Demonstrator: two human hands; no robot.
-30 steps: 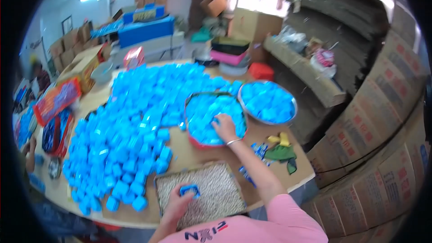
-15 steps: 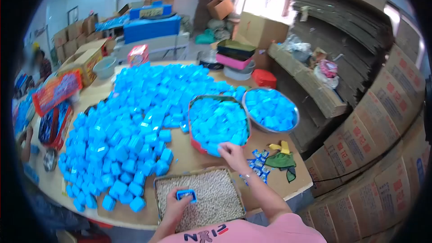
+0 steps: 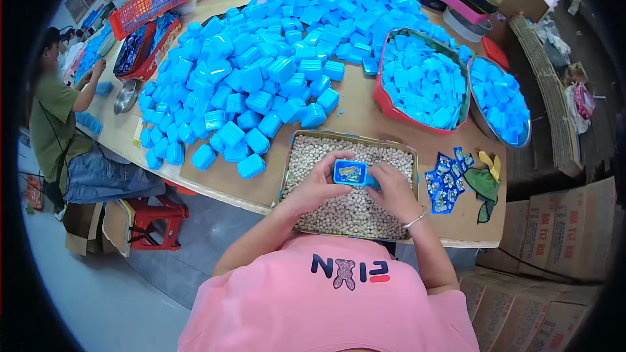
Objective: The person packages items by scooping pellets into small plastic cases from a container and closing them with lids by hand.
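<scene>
My left hand (image 3: 314,190) is closed around a small blue plastic box (image 3: 350,164), open side up. Inside the box lies a printed packet (image 3: 350,174). Close against its right side, my right hand (image 3: 396,194) grips a blue plastic piece that looks like a lid (image 3: 372,182), partly hidden by the fingers. Both hands are over a shallow tray (image 3: 353,135) filled with small pale round pellets (image 3: 349,212). Right of the tray lie several blue printed packets (image 3: 445,186).
A large heap of closed blue boxes (image 3: 254,85) covers the table's left and back. Flat blue pieces fill a red basin (image 3: 385,105) and a metal bowl (image 3: 481,120). Green and yellow scraps (image 3: 484,182) lie at the right. Another person (image 3: 59,111) works at the left edge.
My right hand has moved from the red basin to the box, bringing a blue piece. My left hand has raised the box slightly over the tray. The view has tilted down and shifted.
</scene>
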